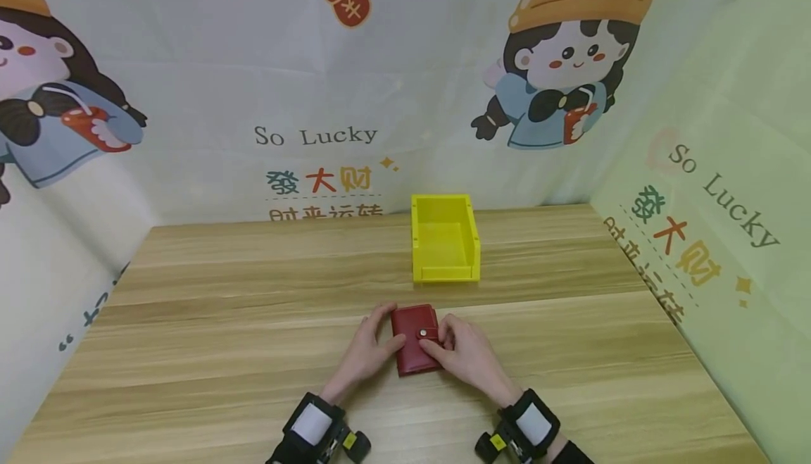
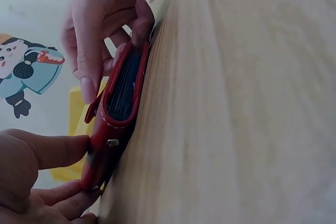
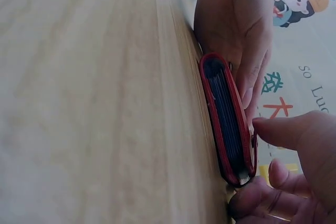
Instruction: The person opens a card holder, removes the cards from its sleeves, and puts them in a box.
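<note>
A dark red card wallet lies on the table, its strap fastened over the front by a round metal snap. My left hand grips its spine side, thumb on the cover and fingers at the edge. On the opposite side, my right hand has its thumb at the strap and its other fingers curled at the wallet's edge. Dark card sleeves show between the covers of the wallet in the right wrist view. In the left wrist view the wallet's rounded spine shows white stitching and a metal stud.
Behind the wallet stands a yellow open-front bin, close to the back edge of the wooden table. A printed cloth with cartoon figures and lettering hangs along the back and both sides.
</note>
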Tool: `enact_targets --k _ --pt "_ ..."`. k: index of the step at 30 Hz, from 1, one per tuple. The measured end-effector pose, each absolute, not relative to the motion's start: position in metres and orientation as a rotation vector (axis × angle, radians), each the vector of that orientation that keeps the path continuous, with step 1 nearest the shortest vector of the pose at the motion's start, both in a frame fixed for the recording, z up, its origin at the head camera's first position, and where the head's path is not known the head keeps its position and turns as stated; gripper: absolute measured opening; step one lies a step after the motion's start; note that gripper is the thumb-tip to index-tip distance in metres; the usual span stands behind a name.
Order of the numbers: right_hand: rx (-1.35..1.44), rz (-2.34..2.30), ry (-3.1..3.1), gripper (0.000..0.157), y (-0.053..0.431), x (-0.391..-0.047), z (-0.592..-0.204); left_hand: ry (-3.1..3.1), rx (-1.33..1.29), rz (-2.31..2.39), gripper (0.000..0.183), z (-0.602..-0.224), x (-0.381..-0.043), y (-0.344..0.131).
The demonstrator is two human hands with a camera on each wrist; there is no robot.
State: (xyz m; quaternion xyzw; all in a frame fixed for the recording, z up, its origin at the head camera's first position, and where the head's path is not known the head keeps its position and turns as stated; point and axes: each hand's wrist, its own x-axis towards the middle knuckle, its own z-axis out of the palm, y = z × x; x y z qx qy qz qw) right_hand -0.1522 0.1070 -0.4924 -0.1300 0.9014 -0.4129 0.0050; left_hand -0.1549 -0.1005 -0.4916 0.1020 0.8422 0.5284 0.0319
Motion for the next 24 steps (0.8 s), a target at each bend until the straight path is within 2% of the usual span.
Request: enact_targets --k 12,18,24 --pt "-0.612 -0.874 2.992 0.055 0.096 -0.169 -0.484 2.557 0.262 1.656 0.05 -0.492 -0.158 -0.103" --pt "-0.658 -0.792 3.019 0.056 0.094 -0.172 -0.482 2.551 0.272 1.664 0.048 -0.492 -0.159 -0.104" --pt "-0.725 -0.75 2.958 0.047 0.092 -0.172 -0.484 2.533 0.301 1.68 0.047 -0.492 -0.159 -0.104"
